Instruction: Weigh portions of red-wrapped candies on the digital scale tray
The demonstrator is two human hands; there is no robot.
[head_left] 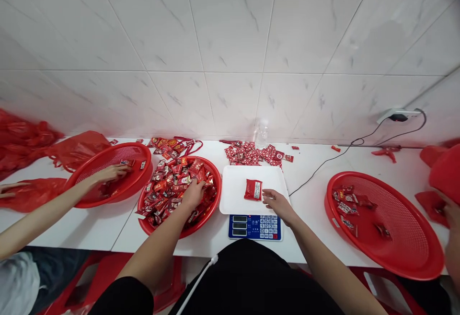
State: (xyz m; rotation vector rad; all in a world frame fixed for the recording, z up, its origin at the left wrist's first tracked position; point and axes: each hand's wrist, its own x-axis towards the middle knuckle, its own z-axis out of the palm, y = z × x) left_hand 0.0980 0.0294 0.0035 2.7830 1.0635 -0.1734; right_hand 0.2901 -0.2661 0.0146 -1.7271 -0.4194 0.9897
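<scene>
My left hand (194,194) reaches into a round red basket (218,195) heaped with small wrapped red packets (165,190). Its fingers are curled at the right side of the heap and seem closed on a packet; the grip is partly hidden. On the white tray of a digital scale (230,204) lies one larger red packet (253,189) with a white label. My right hand (278,204) hovers over the tray's right side, fingers stretched out and apart, just beside that packet. Below the tray shows the scale's blue keypad panel (255,227).
A co-worker's hand (113,173) is in another red basket (77,180) at left. A third basket (413,238) with several packets stands right, near another person's hand (451,209). Loose packets (247,152), a clear bottle (262,133) and a black cable (323,161) lie toward the wall.
</scene>
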